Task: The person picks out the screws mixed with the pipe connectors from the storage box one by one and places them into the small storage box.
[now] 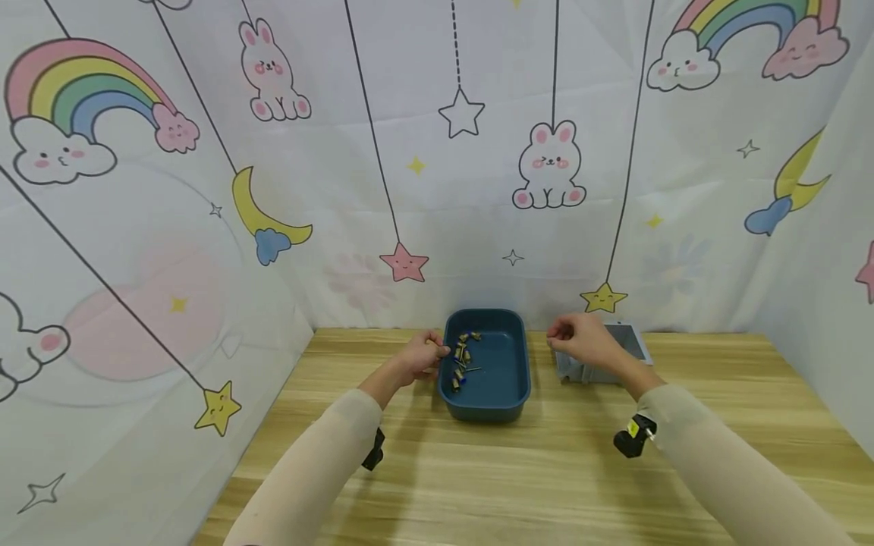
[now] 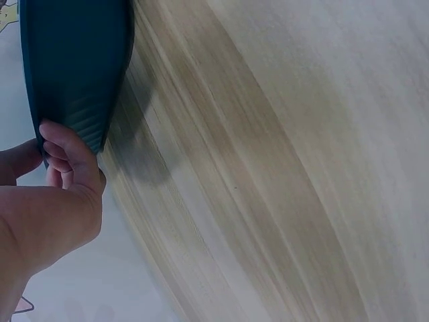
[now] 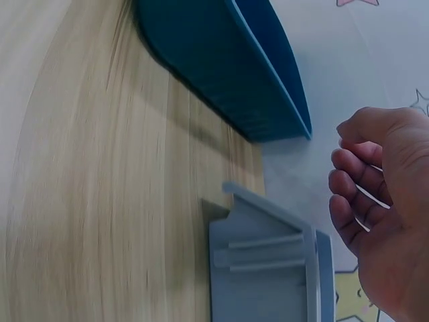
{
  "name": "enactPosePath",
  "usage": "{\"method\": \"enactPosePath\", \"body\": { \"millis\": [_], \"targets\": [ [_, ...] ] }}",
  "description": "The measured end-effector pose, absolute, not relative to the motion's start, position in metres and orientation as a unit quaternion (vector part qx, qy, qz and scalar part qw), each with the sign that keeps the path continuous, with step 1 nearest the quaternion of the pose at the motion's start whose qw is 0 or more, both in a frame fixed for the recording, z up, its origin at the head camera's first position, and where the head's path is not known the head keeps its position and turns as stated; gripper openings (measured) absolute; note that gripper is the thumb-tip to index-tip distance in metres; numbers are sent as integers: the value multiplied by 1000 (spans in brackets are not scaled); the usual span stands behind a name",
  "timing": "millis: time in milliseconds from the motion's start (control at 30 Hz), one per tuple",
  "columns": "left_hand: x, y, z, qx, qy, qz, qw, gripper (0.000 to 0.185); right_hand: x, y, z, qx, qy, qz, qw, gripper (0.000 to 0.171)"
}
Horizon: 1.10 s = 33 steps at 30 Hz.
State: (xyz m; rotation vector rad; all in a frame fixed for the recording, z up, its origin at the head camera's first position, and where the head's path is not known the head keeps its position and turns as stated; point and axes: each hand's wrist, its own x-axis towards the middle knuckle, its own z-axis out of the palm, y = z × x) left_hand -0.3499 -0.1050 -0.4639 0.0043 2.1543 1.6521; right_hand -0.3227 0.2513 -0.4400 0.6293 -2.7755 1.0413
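Note:
My left hand (image 1: 418,356) grips the left rim of a dark blue plastic bin (image 1: 504,371), the fingers lying along its outer wall in the left wrist view. Inside, against the bin's left side, lie several small brass-coloured fittings (image 1: 460,353), some with blue ends, and a thin metal pin (image 1: 473,369). My right hand (image 1: 586,337) hovers over the left part of a grey plastic box (image 1: 572,369). Its fingers are loosely curled, with the thumb close to the index finger. Nothing shows between them in the right wrist view (image 3: 389,181).
Both containers stand on a wood-grain table (image 1: 464,485), toward its back edge. Behind it and along the sides hangs a white curtain (image 1: 471,197) printed with rabbits, stars and rainbows. The grey box is a short way right of the blue bin.

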Motion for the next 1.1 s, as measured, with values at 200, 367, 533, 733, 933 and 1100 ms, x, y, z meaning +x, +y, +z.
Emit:
{"method": "enactPosePath", "body": {
  "millis": [200,367,533,733,933,1100],
  "targets": [
    [-350,-104,-463,1,775,594,215,13,-326,239,-440,216,-910,351,48,4],
    [-353,-104,-463,2,775,594,216,15,-331,229,-441,227,-905,356,52,5],
    [-353,-105,-463,0,777,592,216,14,-333,216,-442,236,-899,365,50,4],
    [-350,-105,-461,-6,775,594,214,14,-330,199,-444,246,-894,373,44,5],
    [-349,-105,-462,-4,772,599,214,13,-330,187,-447,254,-890,375,41,5],
    [-348,-105,-462,5,774,596,213,13,-330,179,-450,251,-893,372,24,6]
  ]
}}
